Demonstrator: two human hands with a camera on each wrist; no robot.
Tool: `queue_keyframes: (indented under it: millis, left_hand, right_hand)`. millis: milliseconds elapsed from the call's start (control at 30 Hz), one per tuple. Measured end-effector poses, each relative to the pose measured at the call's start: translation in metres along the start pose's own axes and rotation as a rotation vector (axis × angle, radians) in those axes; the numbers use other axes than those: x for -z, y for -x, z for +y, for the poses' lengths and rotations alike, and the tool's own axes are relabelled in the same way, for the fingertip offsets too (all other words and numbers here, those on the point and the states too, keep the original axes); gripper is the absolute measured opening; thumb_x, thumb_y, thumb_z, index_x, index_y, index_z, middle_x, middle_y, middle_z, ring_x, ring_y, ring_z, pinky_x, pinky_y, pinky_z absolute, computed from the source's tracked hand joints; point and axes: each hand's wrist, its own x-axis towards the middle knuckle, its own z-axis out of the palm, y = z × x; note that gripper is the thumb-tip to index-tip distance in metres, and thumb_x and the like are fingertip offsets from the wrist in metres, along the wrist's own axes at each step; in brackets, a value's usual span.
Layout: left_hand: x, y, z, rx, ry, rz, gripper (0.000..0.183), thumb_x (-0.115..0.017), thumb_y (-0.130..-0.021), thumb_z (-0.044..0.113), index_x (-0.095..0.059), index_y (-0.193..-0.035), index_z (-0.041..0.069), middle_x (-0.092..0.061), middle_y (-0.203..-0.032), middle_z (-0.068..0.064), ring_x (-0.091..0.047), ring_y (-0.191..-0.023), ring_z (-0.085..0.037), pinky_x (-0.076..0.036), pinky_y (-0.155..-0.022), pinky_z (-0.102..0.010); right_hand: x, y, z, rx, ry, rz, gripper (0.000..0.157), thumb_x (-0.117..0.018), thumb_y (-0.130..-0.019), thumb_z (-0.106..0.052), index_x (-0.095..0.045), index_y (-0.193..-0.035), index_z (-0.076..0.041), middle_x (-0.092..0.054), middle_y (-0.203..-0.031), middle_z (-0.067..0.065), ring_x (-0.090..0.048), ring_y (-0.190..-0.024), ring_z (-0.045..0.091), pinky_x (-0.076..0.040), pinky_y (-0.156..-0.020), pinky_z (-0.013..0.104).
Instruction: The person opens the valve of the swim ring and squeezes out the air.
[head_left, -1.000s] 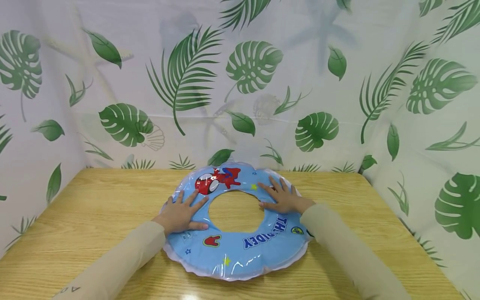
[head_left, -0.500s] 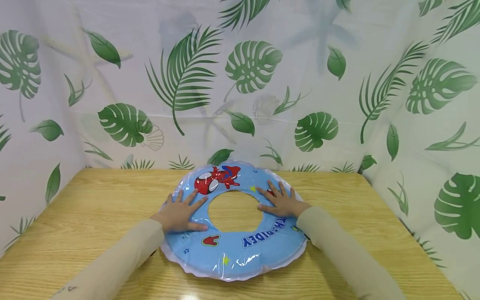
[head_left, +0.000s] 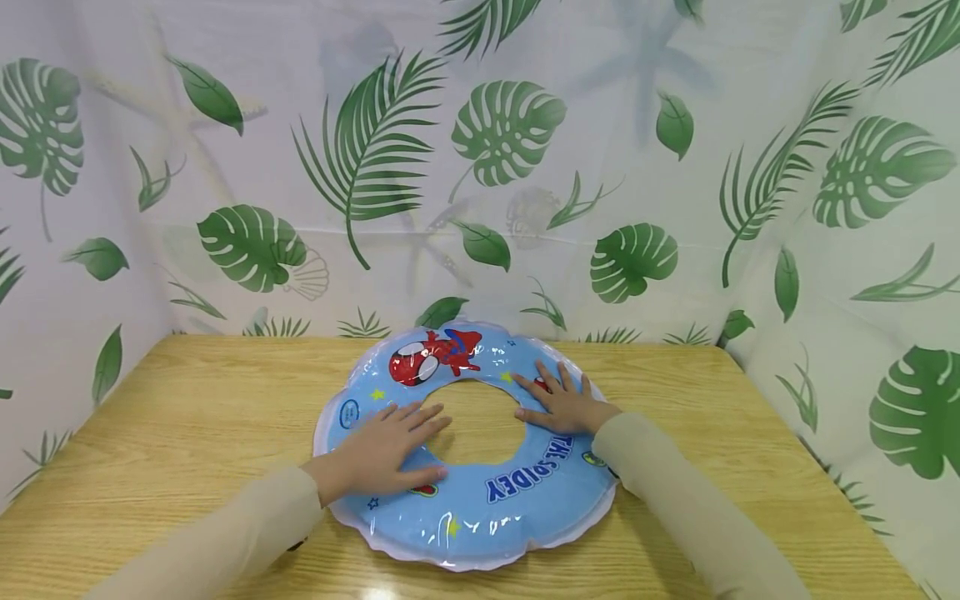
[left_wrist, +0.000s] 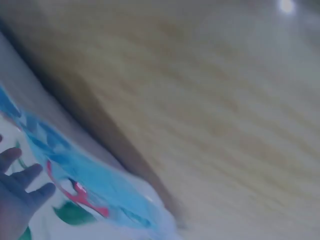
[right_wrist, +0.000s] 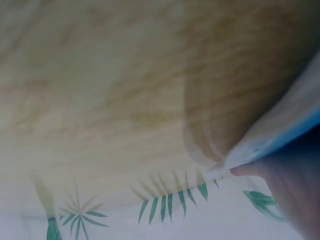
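Note:
A blue inflatable swim ring (head_left: 480, 521) with a pale wavy edge lies on the table, printed with a red cartoon figure, stars and lettering. Over its left side my left hand (head_left: 386, 450) is spread, fingers reaching past the inner edge above the hole. In the left wrist view the fingers of that left hand (left_wrist: 22, 185) stand apart beside the ring (left_wrist: 100, 185). My right hand (head_left: 566, 406) rests flat on the ring's right side, fingers spread. Only part of the right hand (right_wrist: 280, 185) shows at the ring's edge (right_wrist: 280, 145) in the right wrist view.
The wooden table (head_left: 202, 417) runs back to a white curtain (head_left: 525, 275) printed with green leaves, which also lines both sides. Bare wood shows through the ring's round hole and to either side of it.
My left hand has moved right across the ring towards the hole, uncovering a round blue mark and a star. My right hand shifted slightly nearer the hole early on, then stayed.

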Motion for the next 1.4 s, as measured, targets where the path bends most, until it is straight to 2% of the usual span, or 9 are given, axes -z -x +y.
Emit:
queue_keyframes:
  millis: [67, 200, 333, 500, 700, 867, 1033, 1267, 1400]
  left_hand:
    - [-0.004, 0.0, 0.011, -0.089, 0.032, -0.019, 0.073, -0.036, -0.085, 0.067, -0.023, -0.146, 0.027, -0.024, -0.152, -0.004, -0.025, -0.138, -0.032, -0.025, -0.108, -0.053]
    - [-0.012, 0.002, 0.031, -0.23, 0.07, -0.131, 0.071, -0.034, -0.084, 0.07, -0.01, -0.145, 0.042, -0.007, -0.156, 0.003, -0.011, -0.141, -0.032, -0.02, -0.106, -0.06]
    - [-0.017, 0.005, 0.043, -0.283, 0.028, -0.232, 0.069, -0.031, -0.084, 0.071, -0.004, -0.142, 0.047, 0.006, -0.155, 0.008, 0.0, -0.142, -0.034, -0.013, -0.105, -0.065]
    - [-0.02, 0.008, 0.05, -0.267, -0.02, -0.287, 0.068, -0.03, -0.083, 0.071, -0.004, -0.142, 0.048, 0.006, -0.155, 0.01, 0.003, -0.142, -0.034, -0.007, -0.105, -0.066]
    - [-0.019, 0.008, 0.054, -0.25, -0.018, -0.322, 0.068, -0.03, -0.084, 0.07, -0.003, -0.142, 0.048, 0.006, -0.155, 0.01, 0.003, -0.142, -0.035, -0.006, -0.104, -0.068]
    - [-0.02, 0.007, 0.053, -0.25, -0.006, -0.337, 0.068, -0.03, -0.085, 0.069, -0.002, -0.142, 0.048, 0.008, -0.155, 0.01, 0.005, -0.141, -0.035, -0.004, -0.103, -0.069]
    - [-0.02, 0.007, 0.053, -0.253, -0.001, -0.34, 0.068, -0.032, -0.086, 0.068, -0.002, -0.143, 0.047, 0.007, -0.155, 0.009, 0.004, -0.141, -0.035, -0.004, -0.103, -0.069]
    - [-0.021, 0.007, 0.052, -0.261, 0.007, -0.347, 0.067, -0.032, -0.087, 0.066, -0.002, -0.143, 0.046, 0.007, -0.155, 0.008, 0.005, -0.141, -0.035, -0.003, -0.103, -0.069]
    - [-0.021, 0.007, 0.052, -0.259, 0.001, -0.339, 0.067, -0.031, -0.086, 0.067, -0.002, -0.143, 0.046, 0.007, -0.155, 0.009, 0.004, -0.141, -0.035, -0.004, -0.103, -0.069]
  right_hand:
    - [0.001, 0.001, -0.001, 0.001, 0.007, 0.005, 0.075, -0.024, -0.083, -0.074, -0.004, -0.146, -0.037, 0.007, -0.155, 0.01, 0.011, -0.138, 0.043, 0.006, -0.103, 0.068]
    - [0.003, 0.003, -0.005, 0.004, 0.02, 0.018, 0.073, -0.027, -0.086, -0.07, -0.007, -0.147, -0.035, 0.005, -0.155, 0.011, 0.009, -0.138, 0.043, 0.004, -0.103, 0.068]
    - [0.004, 0.006, -0.006, 0.011, 0.027, 0.037, 0.071, -0.028, -0.088, -0.067, -0.009, -0.147, -0.033, 0.003, -0.155, 0.011, 0.007, -0.138, 0.044, 0.002, -0.103, 0.068]
    - [0.003, 0.008, -0.006, 0.018, 0.026, 0.075, 0.071, -0.029, -0.087, -0.067, -0.011, -0.147, -0.033, 0.0, -0.155, 0.011, 0.005, -0.139, 0.044, 0.0, -0.103, 0.069]
    - [0.002, 0.011, -0.009, 0.009, 0.058, 0.129, 0.07, -0.032, -0.088, -0.065, -0.013, -0.147, -0.033, -0.005, -0.155, 0.013, 0.001, -0.138, 0.045, -0.005, -0.103, 0.069]
    - [0.003, 0.018, -0.017, 0.033, 0.046, 0.201, 0.067, -0.039, -0.091, -0.056, -0.02, -0.146, -0.023, -0.011, -0.152, 0.02, -0.008, -0.136, 0.05, -0.01, -0.101, 0.071]
    - [0.006, 0.035, -0.027, 0.078, 0.023, 0.24, 0.066, -0.041, -0.092, -0.051, -0.026, -0.145, -0.014, -0.018, -0.15, 0.023, -0.015, -0.134, 0.05, -0.017, -0.1, 0.07]
    - [0.0, 0.062, -0.033, 0.147, 0.032, 0.209, 0.073, -0.042, -0.089, -0.057, -0.026, -0.144, -0.012, -0.013, -0.151, 0.022, -0.008, -0.136, 0.049, -0.015, -0.1, 0.07]
    - [-0.007, 0.074, -0.034, 0.149, 0.059, 0.194, 0.08, -0.043, -0.086, -0.062, -0.023, -0.146, -0.012, -0.009, -0.152, 0.021, -0.003, -0.137, 0.048, -0.011, -0.1, 0.071]
